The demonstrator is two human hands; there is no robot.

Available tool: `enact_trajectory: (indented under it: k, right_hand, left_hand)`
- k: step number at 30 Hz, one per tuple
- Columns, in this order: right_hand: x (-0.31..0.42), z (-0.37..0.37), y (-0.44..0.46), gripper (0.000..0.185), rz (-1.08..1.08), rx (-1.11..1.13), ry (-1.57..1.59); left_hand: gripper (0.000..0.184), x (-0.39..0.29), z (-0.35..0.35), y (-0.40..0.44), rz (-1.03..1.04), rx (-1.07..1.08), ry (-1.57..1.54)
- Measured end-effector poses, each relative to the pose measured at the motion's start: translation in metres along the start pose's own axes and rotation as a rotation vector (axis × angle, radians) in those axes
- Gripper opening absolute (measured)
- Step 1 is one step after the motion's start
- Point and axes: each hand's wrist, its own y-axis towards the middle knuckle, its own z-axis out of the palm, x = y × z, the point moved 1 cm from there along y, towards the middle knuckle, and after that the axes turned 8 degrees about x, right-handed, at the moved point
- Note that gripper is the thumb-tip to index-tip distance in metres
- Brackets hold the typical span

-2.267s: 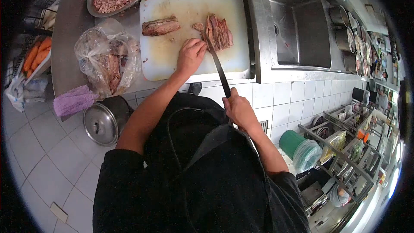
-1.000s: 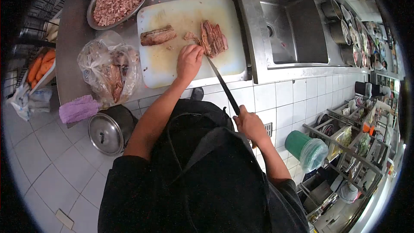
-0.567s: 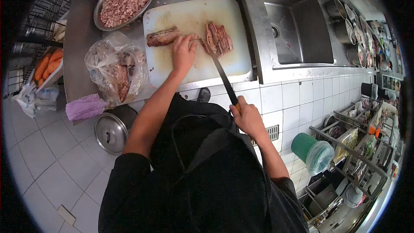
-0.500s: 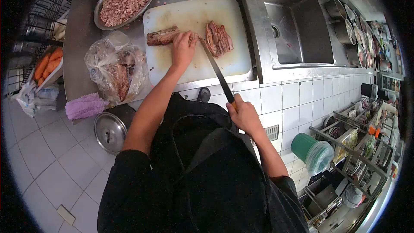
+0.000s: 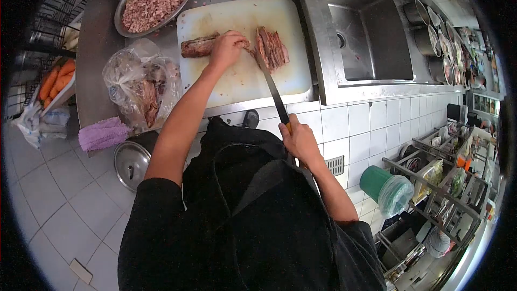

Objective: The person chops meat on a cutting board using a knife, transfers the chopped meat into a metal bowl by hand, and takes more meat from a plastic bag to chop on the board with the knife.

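A white cutting board [image 5: 231, 83] lies on the steel counter. My left hand [image 5: 229, 48] is over its middle, fingers closed on a small piece of meat [image 5: 246, 44] close to the blade. My right hand [image 5: 299, 139] is wrapped round the handle of a long knife [image 5: 275, 94], whose tip end rests at the left edge of the sliced meat [image 5: 272, 48]. A longer uncut piece of meat [image 5: 197, 47] lies at the board's left, its right end partly behind my left hand.
An oval tray of chopped meat [image 5: 182, 15] stands behind left. Left of the board are a plastic bag with meat [image 5: 142, 83] and a purple cloth [image 5: 104, 133]. A lidded pot [image 5: 131, 165] is below. The sink [image 5: 377, 43] and a green bin [image 5: 374, 182] are at the right.
My left hand has moved left from the sliced meat, then changed its angle over the small piece. The knife has shifted slightly in my right hand's grip. The whole view has shifted a little.
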Motion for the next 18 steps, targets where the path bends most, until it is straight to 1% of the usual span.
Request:
enact_trajectory:
  k: [3, 6, 10, 18]
  right_hand:
    - [0.002, -0.003, 0.006, 0.024, 0.006, 0.011, -0.009]
    - [0.004, -0.005, 0.014, 0.025, -0.005, 0.008, -0.015]
    - [0.008, -0.008, 0.021, 0.025, -0.039, -0.040, -0.047]
    - [0.020, -0.011, 0.029, 0.024, 0.045, 0.040, -0.085]
  left_hand:
    - [0.014, -0.003, 0.002, -0.006, -0.052, -0.042, 0.071]
    - [0.014, -0.006, 0.003, -0.007, -0.081, -0.043, 0.060]
    - [0.013, -0.005, 0.002, -0.010, -0.023, -0.062, 0.058]
    - [0.014, -0.004, 0.007, -0.016, 0.138, -0.148, 0.105]
